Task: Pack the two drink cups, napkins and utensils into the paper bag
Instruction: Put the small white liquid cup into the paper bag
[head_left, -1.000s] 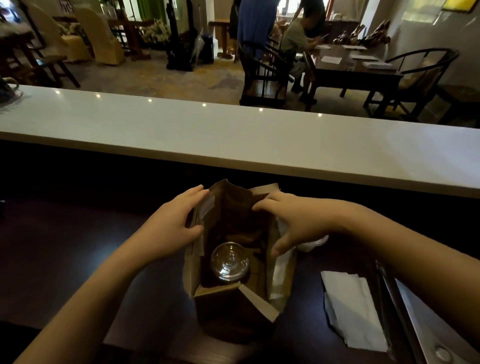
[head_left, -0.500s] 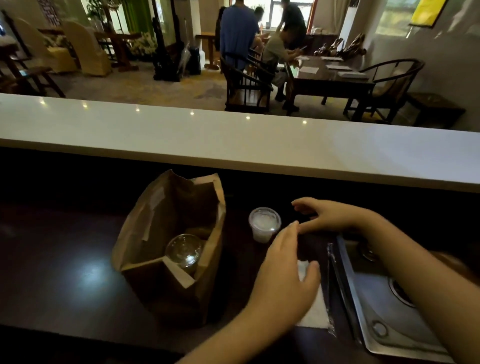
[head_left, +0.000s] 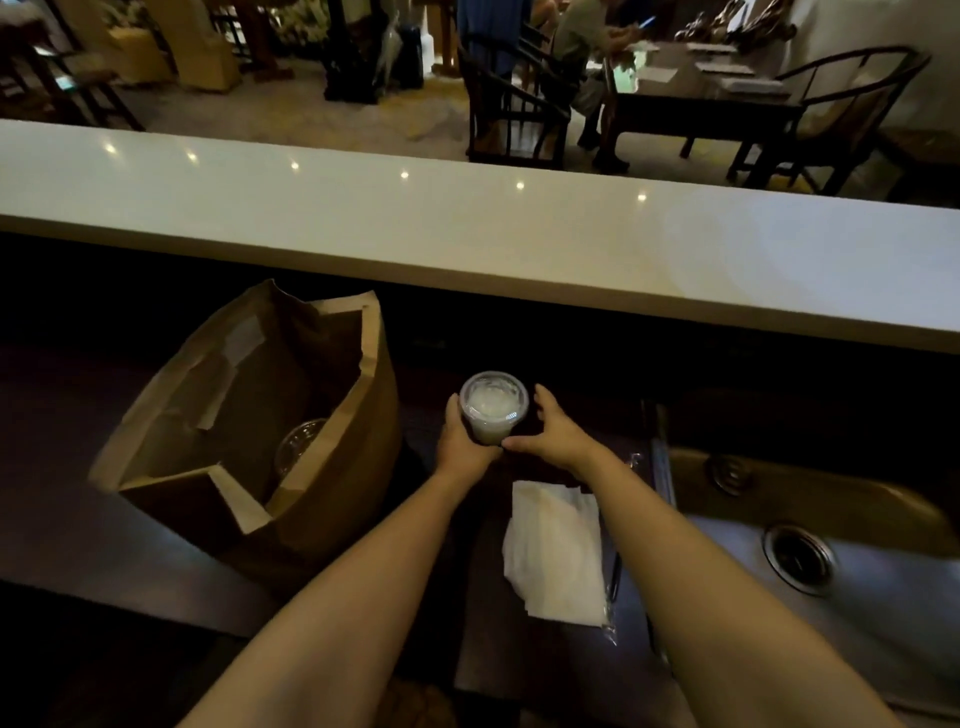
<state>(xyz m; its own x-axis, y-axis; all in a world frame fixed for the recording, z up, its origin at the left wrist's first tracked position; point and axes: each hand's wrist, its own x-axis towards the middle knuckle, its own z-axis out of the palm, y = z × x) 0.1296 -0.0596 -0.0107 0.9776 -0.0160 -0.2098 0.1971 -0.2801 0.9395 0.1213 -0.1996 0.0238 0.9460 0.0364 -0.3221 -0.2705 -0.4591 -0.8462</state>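
Dim light falls on a dark table (head_left: 78, 545). At 12 o'clock from the napkins (head_left: 558, 551), a lidded drink cup (head_left: 493, 408) is cradled between the left hand (head_left: 462, 441) and right hand (head_left: 553, 434), probably to keep it upright. At 9 o'clock, the open paper bag (head_left: 332, 493) already contains another lidded cup (head_left: 298, 447).

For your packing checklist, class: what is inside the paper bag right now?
Inside the paper bag, one clear domed cup lid shows near the bottom. The cup beneath it and the bag's floor are hidden by the bag's walls and shadow.
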